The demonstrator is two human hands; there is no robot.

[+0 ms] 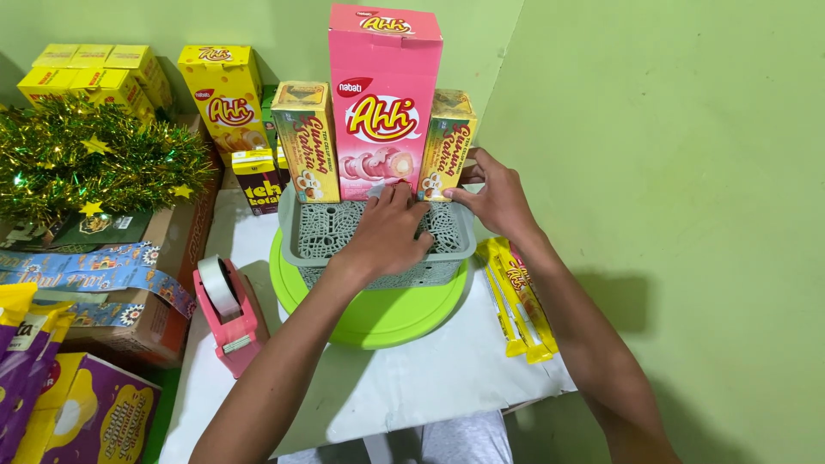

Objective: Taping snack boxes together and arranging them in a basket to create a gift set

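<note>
The grey basket (375,236) w/ lattice walls is sitting upside-down-looking on a round green tray (378,314), which is lying near the far edge of the white table (412,378), about mid-width. Three boxes are standing upright along the basket's far side: a tall pink box (384,94) in the middle, a small yellow box (307,142) on its left & another small yellow box (449,142) on its right.

Left hand (388,232) is lying flat on the basket top, fingers spread & stretched fwd, tips touching the base of the pink box; not clamping anything. Right hand (498,199) is resting at the basket's far right corner, fingers curled loosely against the right yellow box's lower edge; whether it's actually pinching the box, can't tell.

Just right of the tray, yellow snack sticks (516,296) are lying along the table's right edge. Left of the tray, a pink tape dispenser (226,314) is sitting at the table's left edge. Behind it, a small dark drink carton (258,179) & another yellow box (225,94) are standing at the far left corner. Off the table to the left, gold tinsel (94,159) is piled on a cardboard box (163,301).
</note>
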